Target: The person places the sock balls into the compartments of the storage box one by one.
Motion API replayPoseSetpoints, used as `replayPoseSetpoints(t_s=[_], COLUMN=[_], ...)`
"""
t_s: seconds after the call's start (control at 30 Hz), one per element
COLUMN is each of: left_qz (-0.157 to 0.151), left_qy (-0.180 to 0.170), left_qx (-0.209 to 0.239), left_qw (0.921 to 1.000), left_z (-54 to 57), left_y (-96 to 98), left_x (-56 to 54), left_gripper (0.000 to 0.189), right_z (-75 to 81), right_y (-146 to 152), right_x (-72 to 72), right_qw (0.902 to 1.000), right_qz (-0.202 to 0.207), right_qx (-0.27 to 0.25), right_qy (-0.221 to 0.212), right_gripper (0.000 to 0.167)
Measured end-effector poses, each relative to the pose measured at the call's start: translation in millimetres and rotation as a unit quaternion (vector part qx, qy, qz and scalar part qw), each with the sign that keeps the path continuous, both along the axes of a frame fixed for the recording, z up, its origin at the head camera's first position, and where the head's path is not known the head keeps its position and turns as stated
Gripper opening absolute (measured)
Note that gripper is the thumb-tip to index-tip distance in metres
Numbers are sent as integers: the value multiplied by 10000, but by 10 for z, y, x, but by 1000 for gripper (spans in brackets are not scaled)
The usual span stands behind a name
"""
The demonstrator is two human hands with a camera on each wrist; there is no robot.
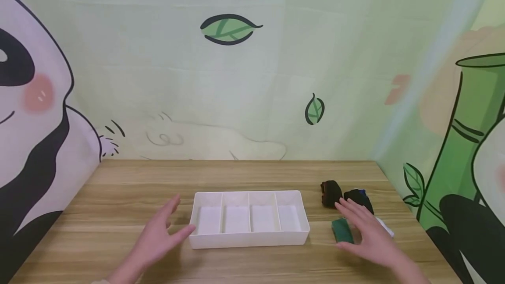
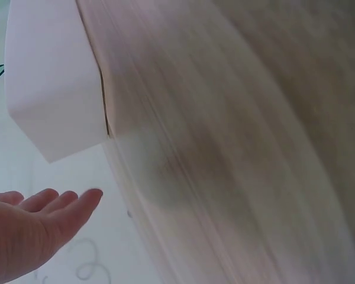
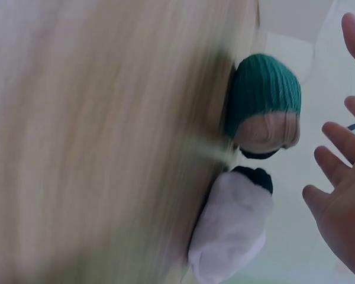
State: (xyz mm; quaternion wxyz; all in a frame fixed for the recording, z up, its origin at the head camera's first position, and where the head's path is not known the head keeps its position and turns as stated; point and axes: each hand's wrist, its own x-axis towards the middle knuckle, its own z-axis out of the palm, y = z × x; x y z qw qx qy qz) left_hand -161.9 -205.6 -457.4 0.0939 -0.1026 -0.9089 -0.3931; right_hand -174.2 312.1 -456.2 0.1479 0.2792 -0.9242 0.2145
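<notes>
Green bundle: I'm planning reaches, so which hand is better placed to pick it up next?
The right hand, probably: it is close beside the green bundle, while the left hand is on the opposite side of the white tray.

open lane of wooden table (image 1: 321,231) between white divided tray (image 1: 249,240) and green bundle (image 1: 341,231), two dark bundles (image 1: 331,194) barring the way beyond, white bundle (image 3: 232,225) to its right, dividers (image 1: 250,211) blocking sideways passage, compartments (image 1: 236,219) open from above

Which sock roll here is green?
The group's front-left sock roll, by the right hand; the left black roll, right black roll and white roll show no green.
</notes>
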Motion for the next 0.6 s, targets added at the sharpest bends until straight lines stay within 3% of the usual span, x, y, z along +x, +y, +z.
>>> replayPoseSetpoints(t_s=[0.27,0.6], left_qz=[-104,-141], left_qy=[-381,-967], left_qx=[899,1425], left_qw=[9952,9850], left_z=[-21,-83], left_y=[35,43], left_x=[-52,-151], left_gripper=[87,86], right_z=[-55,-137], right_y=[122,193], right_x=[-48,-107], right_qw=[9997,9993], right_qz=[227,339], right_qx=[46,60], right_qy=[98,-106], right_gripper=[91,90])
